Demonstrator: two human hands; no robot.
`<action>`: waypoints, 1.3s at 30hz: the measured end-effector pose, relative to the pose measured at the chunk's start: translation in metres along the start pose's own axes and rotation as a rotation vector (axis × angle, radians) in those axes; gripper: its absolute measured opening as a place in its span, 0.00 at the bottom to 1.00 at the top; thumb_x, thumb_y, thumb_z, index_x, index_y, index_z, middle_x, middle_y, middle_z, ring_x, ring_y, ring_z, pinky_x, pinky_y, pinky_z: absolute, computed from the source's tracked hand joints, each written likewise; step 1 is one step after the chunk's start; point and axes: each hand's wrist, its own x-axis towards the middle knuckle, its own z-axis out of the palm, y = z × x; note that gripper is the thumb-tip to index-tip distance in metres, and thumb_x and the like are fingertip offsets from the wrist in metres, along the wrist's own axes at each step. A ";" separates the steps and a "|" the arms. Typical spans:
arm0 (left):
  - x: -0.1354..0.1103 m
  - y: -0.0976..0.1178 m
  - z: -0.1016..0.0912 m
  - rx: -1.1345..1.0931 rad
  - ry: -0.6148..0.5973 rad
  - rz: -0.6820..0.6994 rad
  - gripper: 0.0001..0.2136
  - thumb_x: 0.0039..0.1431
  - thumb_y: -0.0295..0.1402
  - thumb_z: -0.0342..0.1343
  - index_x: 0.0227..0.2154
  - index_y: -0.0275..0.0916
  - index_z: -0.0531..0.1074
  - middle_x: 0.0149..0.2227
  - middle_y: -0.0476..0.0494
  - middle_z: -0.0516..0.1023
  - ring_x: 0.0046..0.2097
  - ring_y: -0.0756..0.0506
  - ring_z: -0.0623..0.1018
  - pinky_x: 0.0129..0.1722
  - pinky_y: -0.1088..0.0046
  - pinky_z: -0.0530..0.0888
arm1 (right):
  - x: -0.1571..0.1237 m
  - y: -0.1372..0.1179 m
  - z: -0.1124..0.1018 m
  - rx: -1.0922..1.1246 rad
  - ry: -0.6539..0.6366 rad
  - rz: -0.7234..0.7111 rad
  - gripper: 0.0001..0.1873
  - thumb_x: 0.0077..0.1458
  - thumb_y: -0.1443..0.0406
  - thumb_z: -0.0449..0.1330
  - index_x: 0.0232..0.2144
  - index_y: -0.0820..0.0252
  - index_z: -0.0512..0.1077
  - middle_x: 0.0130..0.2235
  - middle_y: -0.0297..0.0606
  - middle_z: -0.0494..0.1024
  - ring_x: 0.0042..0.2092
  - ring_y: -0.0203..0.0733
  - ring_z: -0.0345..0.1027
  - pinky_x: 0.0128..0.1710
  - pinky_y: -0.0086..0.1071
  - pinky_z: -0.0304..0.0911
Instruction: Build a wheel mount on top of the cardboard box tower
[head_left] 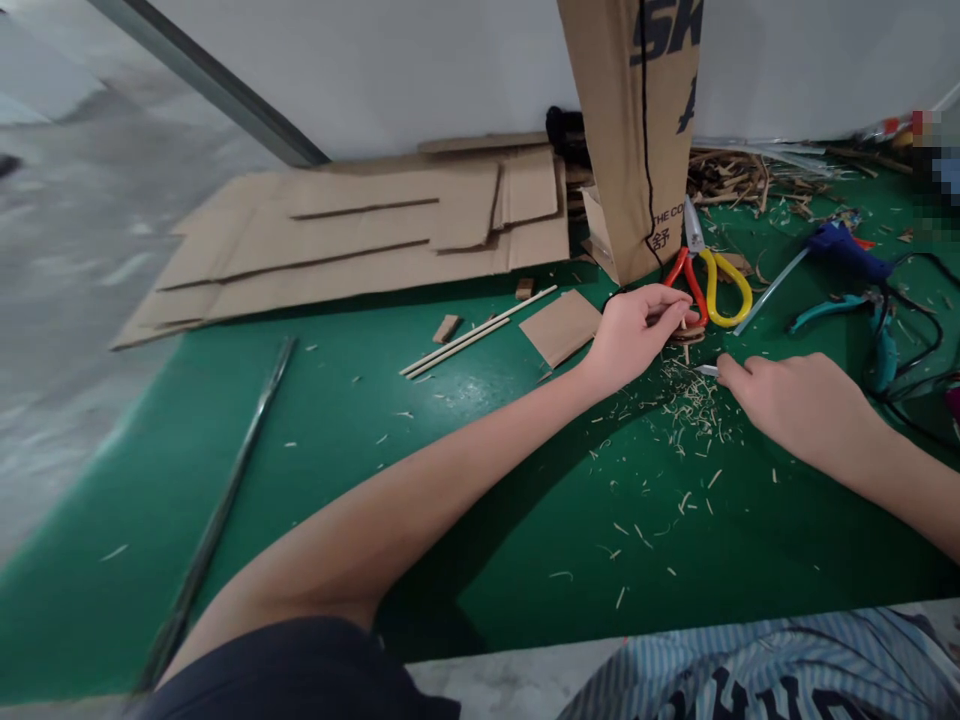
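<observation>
My left hand (634,335) pinches a thin wooden stick (685,352), whose short end points down over the green table. Closed around a small knife, my right hand (791,400) lets only the pale blade (706,370) show, close beside the stick; the handle is hidden in my fist. Curled wood shavings (697,412) lie scattered beneath both hands. Just behind my left hand are scissors (724,290) with one red and one yellow handle. A square piece of cardboard (561,328) lies left of that hand, with pale thin sticks (476,335) farther left.
A tall cardboard box (637,130) stands at the back, with flat cardboard sheets (360,225) to its left. Twigs (731,178) are heaped behind. At right lie a blue glue gun (851,250), teal-handled pliers (883,340) and black cable. A dark bundle of rods (232,480) crosses the left side.
</observation>
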 end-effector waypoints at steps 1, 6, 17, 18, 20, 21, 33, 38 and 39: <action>0.000 0.000 0.000 0.001 0.001 -0.001 0.08 0.65 0.33 0.54 0.40 0.35 0.75 0.39 0.40 0.85 0.41 0.47 0.84 0.43 0.72 0.81 | -0.001 0.002 0.000 0.000 -0.002 -0.004 0.23 0.59 0.76 0.51 0.54 0.66 0.72 0.28 0.40 0.78 0.23 0.39 0.69 0.22 0.35 0.35; 0.000 0.001 0.000 -0.002 -0.002 0.008 0.09 0.65 0.33 0.54 0.40 0.35 0.76 0.39 0.40 0.85 0.41 0.47 0.84 0.43 0.72 0.81 | 0.003 0.010 0.011 0.023 0.120 -0.003 0.14 0.65 0.70 0.50 0.44 0.61 0.75 0.27 0.37 0.77 0.22 0.37 0.65 0.22 0.34 0.34; 0.001 -0.001 0.000 -0.015 -0.033 -0.014 0.09 0.66 0.34 0.52 0.42 0.36 0.76 0.40 0.41 0.85 0.42 0.47 0.84 0.46 0.71 0.81 | 0.019 0.012 0.021 0.050 0.224 0.077 0.18 0.66 0.69 0.46 0.47 0.61 0.75 0.30 0.39 0.79 0.24 0.36 0.64 0.25 0.34 0.34; 0.002 -0.001 0.000 -0.011 -0.036 -0.012 0.09 0.66 0.34 0.52 0.41 0.37 0.76 0.40 0.42 0.85 0.42 0.47 0.84 0.46 0.71 0.81 | 0.019 0.011 0.021 0.048 0.220 0.078 0.19 0.66 0.69 0.46 0.48 0.61 0.74 0.30 0.40 0.79 0.24 0.36 0.63 0.25 0.35 0.34; 0.002 -0.002 0.000 -0.003 -0.043 -0.009 0.09 0.66 0.34 0.53 0.41 0.37 0.76 0.40 0.42 0.85 0.42 0.47 0.84 0.46 0.71 0.81 | 0.019 0.010 0.021 0.042 0.210 0.084 0.19 0.65 0.70 0.46 0.51 0.61 0.74 0.30 0.40 0.79 0.23 0.36 0.63 0.25 0.35 0.34; 0.002 -0.002 0.000 0.001 -0.045 -0.005 0.09 0.66 0.34 0.53 0.41 0.37 0.76 0.40 0.42 0.85 0.42 0.47 0.84 0.46 0.71 0.81 | 0.019 0.010 0.022 0.037 0.205 0.090 0.20 0.65 0.70 0.47 0.52 0.61 0.73 0.30 0.40 0.79 0.23 0.36 0.63 0.25 0.35 0.34; 0.000 0.001 0.000 0.015 -0.027 0.020 0.09 0.66 0.35 0.53 0.39 0.37 0.75 0.38 0.42 0.85 0.41 0.48 0.84 0.44 0.72 0.81 | 0.011 -0.005 0.009 0.028 0.065 0.026 0.27 0.57 0.78 0.47 0.56 0.65 0.71 0.30 0.41 0.78 0.24 0.39 0.67 0.23 0.35 0.36; 0.000 0.003 -0.001 0.031 -0.023 0.002 0.07 0.65 0.33 0.53 0.38 0.37 0.75 0.38 0.42 0.85 0.42 0.48 0.84 0.44 0.72 0.81 | 0.008 0.000 0.013 0.038 0.103 0.036 0.21 0.61 0.73 0.49 0.52 0.61 0.73 0.26 0.37 0.75 0.22 0.37 0.63 0.24 0.35 0.34; 0.000 0.002 -0.001 0.026 -0.020 0.003 0.07 0.65 0.33 0.54 0.38 0.37 0.75 0.38 0.42 0.85 0.42 0.48 0.84 0.44 0.72 0.81 | 0.009 0.001 0.014 0.037 0.122 0.045 0.20 0.62 0.72 0.49 0.51 0.59 0.73 0.26 0.37 0.75 0.22 0.36 0.63 0.24 0.35 0.34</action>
